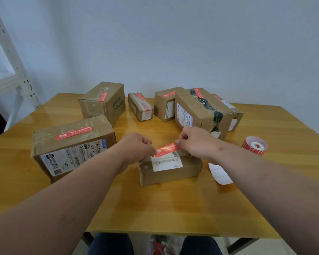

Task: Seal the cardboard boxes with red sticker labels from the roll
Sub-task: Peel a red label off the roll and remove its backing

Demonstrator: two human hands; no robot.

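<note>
Red sticker: pinched at each end by left hand and right hand, stretched above small cardboard box on counter. Sticker roll near right.

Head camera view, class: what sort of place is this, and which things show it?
Probably a small parcel-packing or mailroom corner: taped cardboard boxes with shipping labels on a wooden table, a roll of red sticker labels, and white metal shelving beside it.
</note>
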